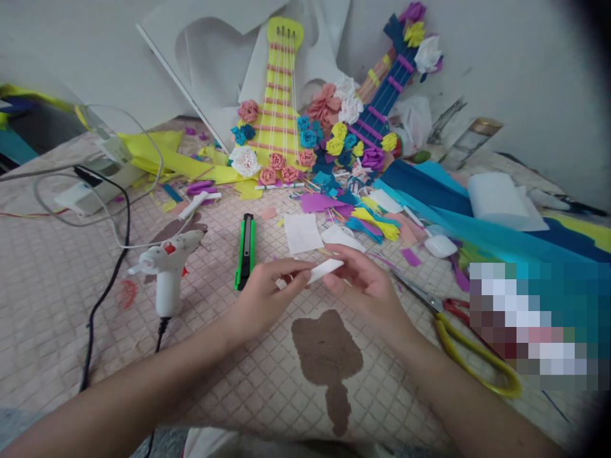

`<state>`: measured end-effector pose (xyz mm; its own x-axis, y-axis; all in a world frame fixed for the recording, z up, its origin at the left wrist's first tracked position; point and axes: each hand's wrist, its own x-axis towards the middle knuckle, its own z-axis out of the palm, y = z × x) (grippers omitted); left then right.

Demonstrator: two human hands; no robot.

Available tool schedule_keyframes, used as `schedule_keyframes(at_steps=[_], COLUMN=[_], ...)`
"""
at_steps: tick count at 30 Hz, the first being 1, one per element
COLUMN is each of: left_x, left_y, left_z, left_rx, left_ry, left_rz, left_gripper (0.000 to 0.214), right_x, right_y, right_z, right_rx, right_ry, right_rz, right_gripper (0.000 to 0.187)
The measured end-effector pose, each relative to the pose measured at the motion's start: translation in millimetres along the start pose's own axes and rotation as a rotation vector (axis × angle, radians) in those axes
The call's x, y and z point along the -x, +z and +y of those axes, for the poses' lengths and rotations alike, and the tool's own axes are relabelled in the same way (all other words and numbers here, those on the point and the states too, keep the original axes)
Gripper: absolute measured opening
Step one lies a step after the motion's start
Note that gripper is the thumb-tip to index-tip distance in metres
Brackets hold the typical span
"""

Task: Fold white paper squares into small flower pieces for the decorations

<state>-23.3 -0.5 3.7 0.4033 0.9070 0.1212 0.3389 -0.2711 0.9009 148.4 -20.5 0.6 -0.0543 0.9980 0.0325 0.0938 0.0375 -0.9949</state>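
Observation:
My left hand (267, 296) and my right hand (365, 286) meet over the patterned mat, both pinched on a small white strip of foam paper (325, 270) held between them. A white square of the same material (302, 233) lies just beyond the hands. A green utility knife (245, 251) lies to the left of my left hand. A white hot glue gun (168, 267) stands further left, its black cord trailing toward me.
Yellow-handled scissors (458, 334) lie to the right. At the back lean a yellow craft guitar (279, 95) and a blue one (384, 89), with paper flowers and coloured scraps around them. Blue sheets (477, 216) and a white roll (496, 200) lie right. A power strip (90, 191) sits left.

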Motion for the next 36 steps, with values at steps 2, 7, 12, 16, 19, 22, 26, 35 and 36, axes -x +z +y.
schedule_keyframes(at_steps=[2,7,12,16,19,22,26,35,36], left_x=[-0.4,1.1,2.2,2.3,2.4,2.7,3.9,5.8,5.8], left_y=[-1.7,-1.9,2.1,4.7,4.8,3.6,2.7,2.1,2.0], left_z=[-0.3,0.4,0.7,1.1,1.3,0.5,-1.1,0.1,0.4], left_rx=[-0.004,-0.021,-0.035,-0.032,-0.031,-0.054,-0.131,-0.164,-0.16], left_ry=[-0.001,0.054,0.078,0.111,0.12,0.144,0.213,0.224,0.222], left_rz=[-0.008,-0.028,-0.017,0.026,0.055,0.065,0.095,0.079,0.073], left_gripper=[0.021,0.02,0.023,0.015,0.013,0.011,0.012,0.006,0.004], right_x=[-1.4,-3.0,-2.9,-1.7,-0.3,0.9,1.8,2.3,2.3], right_y=[-4.5,-7.1,-5.3,-4.8,-4.1,-3.7,-4.1,-3.5,-3.4], right_z=[0.5,1.1,3.0,3.5,2.6,0.4,-1.9,-1.7,-1.7], right_rx=[0.08,0.132,0.125,0.125,0.119,0.148,0.182,0.165,0.16], right_ry=[-0.044,-0.076,-0.086,-0.079,-0.1,-0.144,-0.201,-0.215,-0.216], right_rz=[-0.023,-0.077,-0.033,-0.001,0.001,-0.011,0.0,-0.028,-0.037], right_gripper=[0.035,0.022,0.021,0.022,0.022,0.017,0.015,0.007,0.007])
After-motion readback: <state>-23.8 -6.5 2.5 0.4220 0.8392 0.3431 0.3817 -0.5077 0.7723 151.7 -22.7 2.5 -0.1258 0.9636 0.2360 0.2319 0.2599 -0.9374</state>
